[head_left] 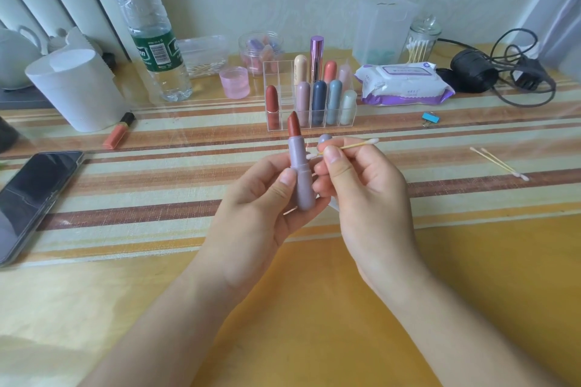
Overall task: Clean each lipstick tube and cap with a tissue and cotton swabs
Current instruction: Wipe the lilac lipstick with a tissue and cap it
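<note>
My left hand (261,198) grips an uncapped mauve lipstick tube (301,166) upright, its red-brown bullet showing at the top. My right hand (358,185) pinches a cotton swab (349,145) whose left tip touches the tube's side just below the bullet. The mauve cap (324,138) peeks out behind my right fingers. A clear organiser (309,97) behind holds several capped lipsticks. A pack of wipes (402,83) lies to its right, and two used swabs (500,163) lie on the cloth at the right.
A paper roll (78,88), a water bottle (151,41), a pink cup (235,82) and an orange lipstick (118,132) stand at the left. A phone (31,198) lies near the left edge. A swab jar (421,38), blue clip (430,119) and black cables (503,72) sit at the right.
</note>
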